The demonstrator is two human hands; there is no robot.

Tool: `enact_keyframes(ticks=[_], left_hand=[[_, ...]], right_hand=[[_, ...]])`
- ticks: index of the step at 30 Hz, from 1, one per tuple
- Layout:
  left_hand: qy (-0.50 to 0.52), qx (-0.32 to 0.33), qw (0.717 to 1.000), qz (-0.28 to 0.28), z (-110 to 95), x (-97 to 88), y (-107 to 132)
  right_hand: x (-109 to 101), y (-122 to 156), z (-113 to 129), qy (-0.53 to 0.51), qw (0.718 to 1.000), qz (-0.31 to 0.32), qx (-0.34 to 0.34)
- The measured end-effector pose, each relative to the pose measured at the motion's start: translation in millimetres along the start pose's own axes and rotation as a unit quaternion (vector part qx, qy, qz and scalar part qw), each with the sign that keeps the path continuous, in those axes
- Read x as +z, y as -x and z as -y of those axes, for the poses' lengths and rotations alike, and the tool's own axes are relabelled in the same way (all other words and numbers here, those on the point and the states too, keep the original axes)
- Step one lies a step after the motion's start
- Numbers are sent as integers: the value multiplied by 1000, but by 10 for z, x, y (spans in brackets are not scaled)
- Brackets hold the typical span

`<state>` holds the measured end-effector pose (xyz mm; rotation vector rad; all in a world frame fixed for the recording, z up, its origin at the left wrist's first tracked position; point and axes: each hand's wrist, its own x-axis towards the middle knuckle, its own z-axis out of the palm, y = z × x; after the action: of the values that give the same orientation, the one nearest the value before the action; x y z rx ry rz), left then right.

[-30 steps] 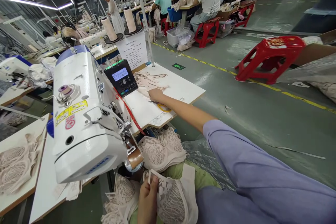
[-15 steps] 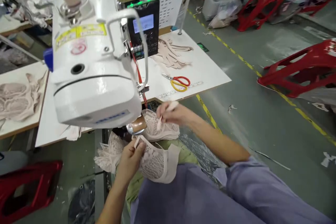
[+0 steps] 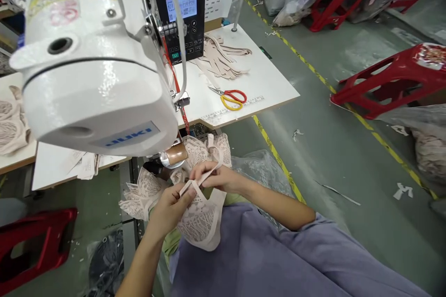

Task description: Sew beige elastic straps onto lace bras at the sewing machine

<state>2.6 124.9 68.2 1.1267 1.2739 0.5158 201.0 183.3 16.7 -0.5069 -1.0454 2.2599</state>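
Observation:
A pale pink lace bra [image 3: 200,222] hangs over my lap, its upper corner pinched by my left hand [image 3: 174,204]. My right hand [image 3: 218,178] is closed on a narrow pink strap [image 3: 213,167], whose loose end curls up above the fingers. The strap's lower end meets the bra's corner at my left fingertips; whether the two are joined I cannot tell. More lace bra pieces [image 3: 195,148] lie behind my hands, and others [image 3: 144,192] hang to the left. Just above is the sewing machine's arm end [image 3: 174,154], below its white head [image 3: 101,102].
On the white table [image 3: 275,88] lie scissors [image 3: 232,100] with red and yellow handles and a bundle of pink straps [image 3: 223,58]. A control panel [image 3: 184,14] stands beside the machine. Red stools [image 3: 386,76] and plastic bags are on the floor to the right.
My right hand has moved left and down, bringing the strap to the bra's corner at my left hand. My left hand keeps its pinch. The view has shifted closer to the machine.

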Motion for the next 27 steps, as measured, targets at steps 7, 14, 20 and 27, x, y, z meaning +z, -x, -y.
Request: enact_keyframes(ticks=[7,14,20,27], left_hand=[[-20,9,999,-48,36,100,-17],[-86,29,990,-112,-61,113,-32],[-117,32,987,-102,-2,120,-74],[-91,141,981,-98,57,143,-72]], right_hand=[[132,70,-309,-149,972,-71,166],[-146,11,169,-51,985,-160,42],[55,31,364,155,987,23,34],[153,48,393,267,962,-55,-26]])
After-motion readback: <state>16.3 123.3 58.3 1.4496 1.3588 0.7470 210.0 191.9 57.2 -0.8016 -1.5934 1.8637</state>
